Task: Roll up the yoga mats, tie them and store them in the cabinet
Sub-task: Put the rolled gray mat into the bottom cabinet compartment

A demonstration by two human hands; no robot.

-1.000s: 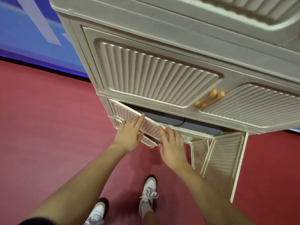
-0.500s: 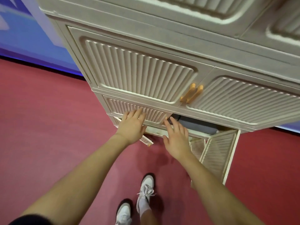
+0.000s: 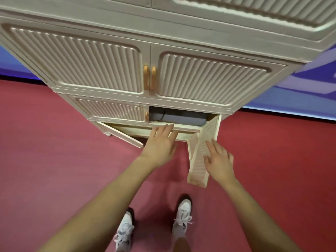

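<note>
Seen from above, the cabinet (image 3: 149, 42) fills the upper half of the frame, and we note ribbed cream doors in several rows. In the centre row both doors are closed, with two orange handles (image 3: 149, 78) side by side at the middle seam. In the row below, the left door (image 3: 111, 110) is closed; the right door (image 3: 203, 148) stands swung outward toward the lower right. Through that opening we see a grey mat (image 3: 179, 119), rolled and lying on its side inside the compartment, with a dark band round its left end. In the lowest row, another door (image 3: 120, 134) hangs open at centre left.

We record the left hand (image 3: 161, 145) at frame centre with fingers straight and spread, holding nothing, fingertips at the cabinet's ledge below the open compartment; whether they touch it we cannot tell. The right hand (image 3: 219, 160), to its right, is likewise flat and holding nothing, its fingers lying against the ribbed face of the open right door.

Two white shoes (image 3: 182, 215) stand on the red floor (image 3: 45, 160) at lower centre. A blue wall (image 3: 291, 95) shows at upper right.
</note>
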